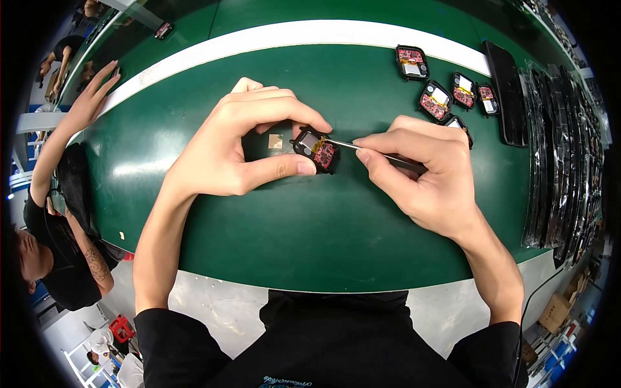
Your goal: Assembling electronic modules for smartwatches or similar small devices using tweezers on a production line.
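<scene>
Held above the green table (278,239). Pinched from the left by the left hand (226,143), closed across opposite edges of the open black device (317,152) with thumb (305,168) and index finger (321,121). Faced on the device's right by the right hand (430,174), closed on a thin metal-tipped tool (404,163). Apparently at the step of working near the yellow flex strip (319,147); unclear whether touching. Next, likely keep the device steady; guide the tool lightly.

The person wears a black T-shirt (333,352), its wide sleeves (173,343) ending near the elbows, with small blue lettering (286,381) on the front. Left hand (236,139) and right hand (433,171) are bare. Black cloth (333,305) shows at the workbench's (310,239) near edge. A black cable (530,296) runs by the right sleeve.
</scene>
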Available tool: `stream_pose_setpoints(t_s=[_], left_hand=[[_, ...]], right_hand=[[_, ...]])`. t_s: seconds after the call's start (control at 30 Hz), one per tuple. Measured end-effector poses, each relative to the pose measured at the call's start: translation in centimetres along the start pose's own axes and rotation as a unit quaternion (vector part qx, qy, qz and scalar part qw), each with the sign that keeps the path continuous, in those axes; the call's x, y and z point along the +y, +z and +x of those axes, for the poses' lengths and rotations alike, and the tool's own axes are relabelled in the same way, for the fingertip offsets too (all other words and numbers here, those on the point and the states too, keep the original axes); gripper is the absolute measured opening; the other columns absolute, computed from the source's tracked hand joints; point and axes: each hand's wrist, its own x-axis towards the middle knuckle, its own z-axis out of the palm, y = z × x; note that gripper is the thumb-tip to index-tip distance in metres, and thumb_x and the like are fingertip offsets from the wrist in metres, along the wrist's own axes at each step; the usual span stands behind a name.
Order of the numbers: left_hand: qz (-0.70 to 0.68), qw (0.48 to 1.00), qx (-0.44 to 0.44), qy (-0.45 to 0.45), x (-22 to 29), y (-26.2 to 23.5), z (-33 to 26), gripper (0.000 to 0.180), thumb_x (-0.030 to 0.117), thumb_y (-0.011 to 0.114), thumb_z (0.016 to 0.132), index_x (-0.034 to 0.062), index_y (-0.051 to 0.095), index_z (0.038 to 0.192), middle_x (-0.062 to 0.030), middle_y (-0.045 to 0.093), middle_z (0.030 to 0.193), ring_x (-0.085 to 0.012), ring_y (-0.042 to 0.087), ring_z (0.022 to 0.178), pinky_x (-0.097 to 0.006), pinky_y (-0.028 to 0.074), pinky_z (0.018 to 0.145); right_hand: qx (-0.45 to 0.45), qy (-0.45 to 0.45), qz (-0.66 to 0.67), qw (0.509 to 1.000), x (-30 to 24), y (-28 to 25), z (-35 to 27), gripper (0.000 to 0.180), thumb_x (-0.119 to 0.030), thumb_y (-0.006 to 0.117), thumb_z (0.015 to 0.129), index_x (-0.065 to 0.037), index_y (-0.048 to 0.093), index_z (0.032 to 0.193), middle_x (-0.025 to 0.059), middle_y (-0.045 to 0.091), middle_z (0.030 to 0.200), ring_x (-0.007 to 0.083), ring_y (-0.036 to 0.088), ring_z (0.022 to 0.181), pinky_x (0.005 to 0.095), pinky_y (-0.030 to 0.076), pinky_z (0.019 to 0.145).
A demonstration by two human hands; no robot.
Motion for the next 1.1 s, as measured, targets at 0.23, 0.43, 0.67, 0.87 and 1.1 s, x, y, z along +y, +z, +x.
stream_pose_setpoints(t_s=[0.23,0.43,0.67,0.87,1.1], left_hand=[[0.029,0.999,-0.017,0.020,0.0,-0.1,-0.1,0.040,0.022,0.093,0.077,0.0049,0.084,0.112,-0.0040,0.076,0.095,-0.0189,0.064,0.084,-0.036,0.038,0.090],[0.026,0.999,-0.017,0.027,-0.1,-0.1,0.2,0.043,0.020,0.094,0.075,0.0051,0.084,0.114,-0.0038,0.075,0.094,-0.0179,0.062,0.082,-0.035,0.038,0.089],[0.019,0.999,0.026,-0.018,0.6,0.5,-0.1,0.056,0.017,0.099,0.069,0.0071,0.081,0.122,0.0002,0.066,0.087,-0.0152,0.047,0.074,-0.032,0.037,0.089],[0.042,0.999,0.015,0.021,0.2,0.6,0.0,0.052,0.016,0.099,0.071,0.0078,0.080,0.119,0.0002,0.067,0.088,-0.0147,0.059,0.082,-0.033,0.037,0.088],[0.060,0.995,0.072,-0.029,1.6,1.3,0.7,0.062,0.012,0.094,0.081,0.0109,0.076,0.141,-0.0025,0.066,0.100,-0.0177,0.058,0.085,-0.035,0.043,0.086]], right_hand=[[0.009,-0.009,-0.004,1.000,0.0,0.1,0.0,0.006,0.003,0.080,0.089,0.003,0.081,0.095,0.0071,0.067,0.070,0.0149,0.059,0.054,0.0309,0.042,0.048],[0.019,-0.049,-0.007,0.999,0.6,0.2,-0.2,0.008,0.003,0.081,0.087,0.002,0.082,0.095,0.0067,0.065,0.068,0.0146,0.057,0.052,0.0317,0.040,0.047],[0.112,-0.032,-0.011,0.993,0.0,-1.1,0.1,0.016,0.007,0.084,0.085,0.002,0.084,0.101,0.0033,0.063,0.066,0.0075,0.051,0.052,0.0274,0.034,0.047],[0.098,-0.048,-0.011,0.994,-0.1,-1.4,0.0,0.016,0.005,0.083,0.092,0.004,0.085,0.108,0.0019,0.068,0.071,0.0041,0.052,0.057,0.0240,0.033,0.051],[0.103,-0.094,0.014,0.990,-1.2,-1.2,0.4,0.017,0.002,0.084,0.087,0.002,0.085,0.104,0.0049,0.067,0.069,0.0090,0.055,0.055,0.0271,0.038,0.049]])
